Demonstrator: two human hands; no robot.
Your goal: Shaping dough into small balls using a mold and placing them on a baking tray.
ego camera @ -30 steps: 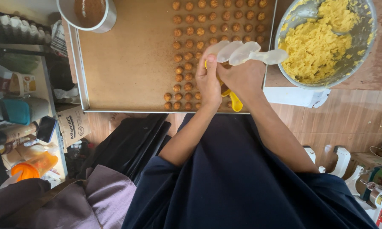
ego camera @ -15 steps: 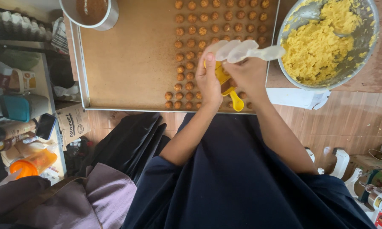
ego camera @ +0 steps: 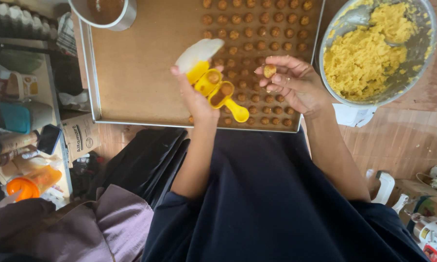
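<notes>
My left hand [ego camera: 195, 97] holds a yellow hinged ball mould [ego camera: 219, 90] with a white handle, swung open so both brown-stained cups show. My right hand [ego camera: 296, 85] pinches a small brown dough ball [ego camera: 269, 71] at its fingertips, just right of the mould. Both hands hover over a paper-lined baking tray [ego camera: 131, 73], where several rows of small brown balls [ego camera: 257, 39] fill the right part. A metal bowl [ego camera: 425, 29] of yellow crumbly dough [ego camera: 369, 53] stands to the right of the tray.
A metal cup of brown liquid [ego camera: 104, 9] sits at the tray's top left. A shelf with jars, an orange-lidded container [ego camera: 31, 184] and a phone [ego camera: 48, 138] is at the left. White paper [ego camera: 354, 114] lies under the bowl. My dark-clothed lap [ego camera: 277, 204] fills the foreground.
The two hands were pressed together around the shut mould. Now they have parted, the mould is open in the left hand, and the right hand has lifted out a dough ball.
</notes>
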